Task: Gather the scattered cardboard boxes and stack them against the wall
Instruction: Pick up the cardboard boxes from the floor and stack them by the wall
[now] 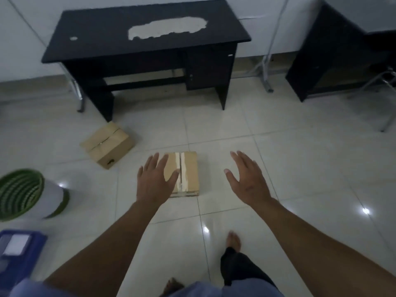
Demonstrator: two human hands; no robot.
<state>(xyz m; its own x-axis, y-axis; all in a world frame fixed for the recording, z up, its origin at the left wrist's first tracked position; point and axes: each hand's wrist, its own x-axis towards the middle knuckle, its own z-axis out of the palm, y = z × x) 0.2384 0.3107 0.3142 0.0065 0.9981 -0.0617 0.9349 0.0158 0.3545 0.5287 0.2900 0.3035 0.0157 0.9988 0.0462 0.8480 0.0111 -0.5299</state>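
Note:
A small taped cardboard box [188, 174] lies flat on the tiled floor in the middle of the view. My left hand [156, 179] hovers over its left side with fingers spread and straight, holding nothing. My right hand [246, 179] is stretched out to the right of the box, apart from it, fingers also spread. A second cardboard box [107, 144] lies tilted on the floor further left, near the leg of a black desk [145, 35] that stands against the white wall.
A green woven basket [21, 191] lies on its side at the left. A blue crate [19, 251] sits at the lower left. Another dark cabinet [334, 61] stands at the right wall with metal chair legs [387, 116] beside it. My bare feet [233, 241] are on the tiles.

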